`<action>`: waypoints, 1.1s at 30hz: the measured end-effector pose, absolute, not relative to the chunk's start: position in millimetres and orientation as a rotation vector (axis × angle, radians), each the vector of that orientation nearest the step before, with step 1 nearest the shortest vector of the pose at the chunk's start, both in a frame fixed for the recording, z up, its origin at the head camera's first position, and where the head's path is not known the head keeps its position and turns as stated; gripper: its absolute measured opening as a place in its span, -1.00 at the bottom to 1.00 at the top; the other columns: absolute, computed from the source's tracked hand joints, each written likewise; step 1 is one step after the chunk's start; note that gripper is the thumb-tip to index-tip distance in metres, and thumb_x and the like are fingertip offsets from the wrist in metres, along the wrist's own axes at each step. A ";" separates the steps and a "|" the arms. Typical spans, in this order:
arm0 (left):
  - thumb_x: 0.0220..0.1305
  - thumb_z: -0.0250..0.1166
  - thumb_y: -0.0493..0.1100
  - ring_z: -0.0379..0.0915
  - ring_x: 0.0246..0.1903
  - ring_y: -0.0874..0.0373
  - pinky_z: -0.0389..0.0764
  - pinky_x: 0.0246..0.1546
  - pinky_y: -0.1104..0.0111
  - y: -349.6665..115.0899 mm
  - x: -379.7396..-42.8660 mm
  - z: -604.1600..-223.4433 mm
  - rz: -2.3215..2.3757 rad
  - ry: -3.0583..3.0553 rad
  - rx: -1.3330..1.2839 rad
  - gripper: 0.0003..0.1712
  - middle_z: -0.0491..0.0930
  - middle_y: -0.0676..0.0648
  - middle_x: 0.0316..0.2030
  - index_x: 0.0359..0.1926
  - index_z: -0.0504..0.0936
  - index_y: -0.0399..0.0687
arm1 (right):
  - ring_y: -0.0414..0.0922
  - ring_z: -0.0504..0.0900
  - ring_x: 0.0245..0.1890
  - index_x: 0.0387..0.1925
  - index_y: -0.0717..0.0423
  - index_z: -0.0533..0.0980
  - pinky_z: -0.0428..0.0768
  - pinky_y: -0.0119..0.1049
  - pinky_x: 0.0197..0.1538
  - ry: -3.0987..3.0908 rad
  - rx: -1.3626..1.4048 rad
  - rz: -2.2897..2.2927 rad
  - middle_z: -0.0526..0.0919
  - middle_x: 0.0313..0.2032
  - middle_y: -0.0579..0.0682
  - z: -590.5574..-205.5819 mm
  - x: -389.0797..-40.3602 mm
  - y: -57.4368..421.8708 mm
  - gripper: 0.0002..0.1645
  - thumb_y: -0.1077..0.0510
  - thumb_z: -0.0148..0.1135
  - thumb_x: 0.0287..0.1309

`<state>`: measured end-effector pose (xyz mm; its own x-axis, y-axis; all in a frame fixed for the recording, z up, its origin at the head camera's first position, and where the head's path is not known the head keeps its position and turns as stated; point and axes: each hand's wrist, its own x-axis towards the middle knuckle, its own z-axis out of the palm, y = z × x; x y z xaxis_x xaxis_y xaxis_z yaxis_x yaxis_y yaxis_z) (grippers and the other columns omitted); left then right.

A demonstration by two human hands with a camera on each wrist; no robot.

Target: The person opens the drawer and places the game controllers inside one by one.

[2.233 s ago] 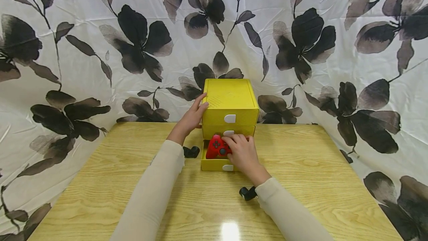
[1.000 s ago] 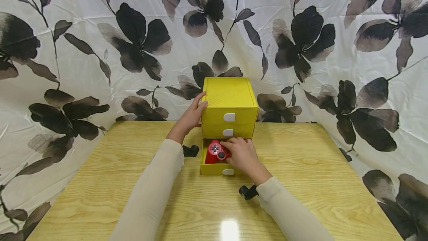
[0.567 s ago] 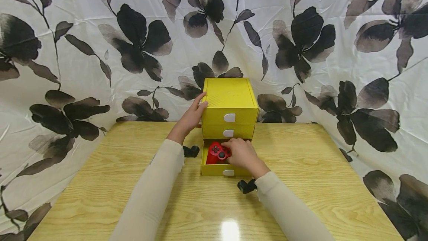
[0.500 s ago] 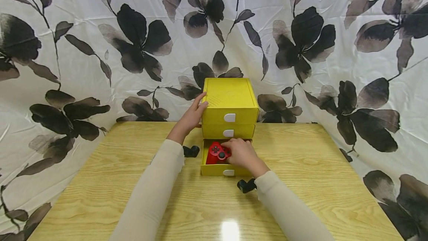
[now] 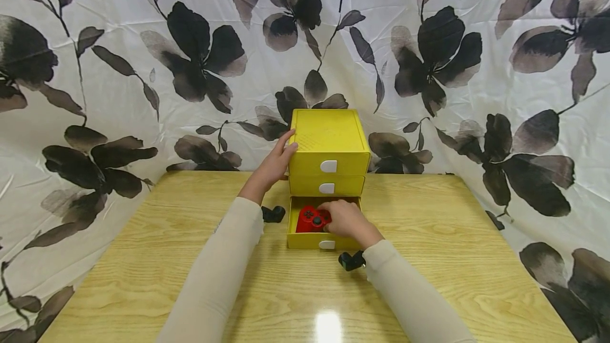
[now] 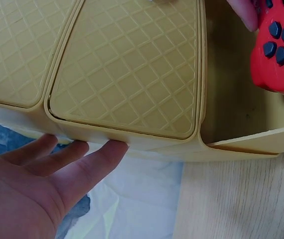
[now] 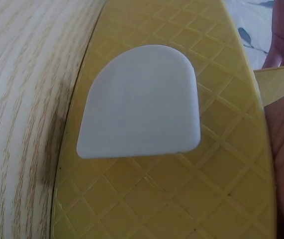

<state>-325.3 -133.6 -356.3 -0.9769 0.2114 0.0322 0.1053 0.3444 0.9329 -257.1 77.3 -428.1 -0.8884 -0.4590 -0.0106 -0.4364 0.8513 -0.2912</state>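
A yellow three-tier drawer unit with white pull tabs stands mid-table in the head view. Its bottom drawer is pulled out, and a red game controller lies inside it, tilted. My right hand reaches into that drawer and grips the controller's right part, hiding it. In the right wrist view the drawer's white tab fills the middle, with part of my palm at the right edge. My left hand rests its extended fingers on the unit's left side; the controller shows at upper right there.
The unit stands on a wood-grain table, near its back edge. Behind it hangs a white cloth with dark flowers. Small black devices sit by each wrist, one left of the unit, one before the drawer.
The controller, earlier tipped up higher against the drawer, has sunk lower into it with my right hand. The drawer stands slightly further out. My left hand has stayed on the unit.
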 end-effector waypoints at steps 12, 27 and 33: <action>0.37 -0.12 0.41 0.14 0.38 -0.26 0.44 0.05 -0.30 -133.6 -326.6 -357.5 1.725 2.492 0.294 -0.36 0.05 -0.19 0.47 0.41 -0.08 0.78 | -0.04 0.56 -0.03 0.15 -0.07 0.55 0.48 -0.04 0.03 2.894 -0.694 -0.486 0.66 0.02 -0.04 -429.0 -258.6 78.9 -0.44 0.08 0.41 0.06; 0.44 -0.15 0.31 0.04 0.42 -0.29 0.36 0.09 -0.35 -134.2 -322.4 -350.5 1.722 2.433 0.324 -0.34 -0.06 -0.22 0.50 0.47 -0.16 0.65 | 0.03 0.54 0.15 0.14 -0.01 0.56 0.45 0.04 0.11 2.986 -0.761 -0.548 0.64 0.09 -0.06 -420.7 -248.0 85.5 -0.54 0.08 0.25 0.18; 0.37 -0.13 0.41 0.09 0.40 -0.27 0.40 0.06 -0.34 -134.5 -327.5 -357.3 1.734 2.459 0.337 -0.33 -0.01 -0.20 0.48 0.43 -0.11 0.74 | 0.02 0.54 0.15 0.14 0.02 0.56 0.44 0.05 0.19 3.017 -0.745 -0.581 0.64 0.08 -0.04 -418.6 -244.0 88.1 -0.56 0.07 0.23 0.22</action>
<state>-327.5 -134.5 -357.3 -0.9687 0.2457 0.0347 0.1151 0.3212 0.9400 -244.0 88.1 -418.6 -0.8888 -0.4458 0.1060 -0.4533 0.8214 -0.3461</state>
